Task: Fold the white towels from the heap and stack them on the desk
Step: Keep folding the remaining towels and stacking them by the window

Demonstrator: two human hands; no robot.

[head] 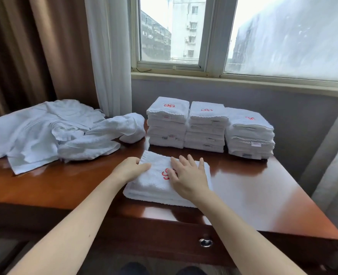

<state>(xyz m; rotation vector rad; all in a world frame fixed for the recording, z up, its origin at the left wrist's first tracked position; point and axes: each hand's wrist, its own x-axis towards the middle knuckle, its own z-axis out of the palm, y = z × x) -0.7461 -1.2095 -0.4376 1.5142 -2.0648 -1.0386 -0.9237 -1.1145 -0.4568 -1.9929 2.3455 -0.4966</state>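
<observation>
Presses the right hand (188, 175) flat on one folded towel (154, 187), fingers spread, partly covering its red emblem. Grips that towel's left edge with the left hand (130, 169), thumb on top, fingers tucked out of sight. Has the towel near the middle of the desk (253, 185). Shows three stacks (206, 130) of folded towels side by side at the far edge, towels per stack unclear. Shows one loose heap (45, 128) on the left.
</observation>
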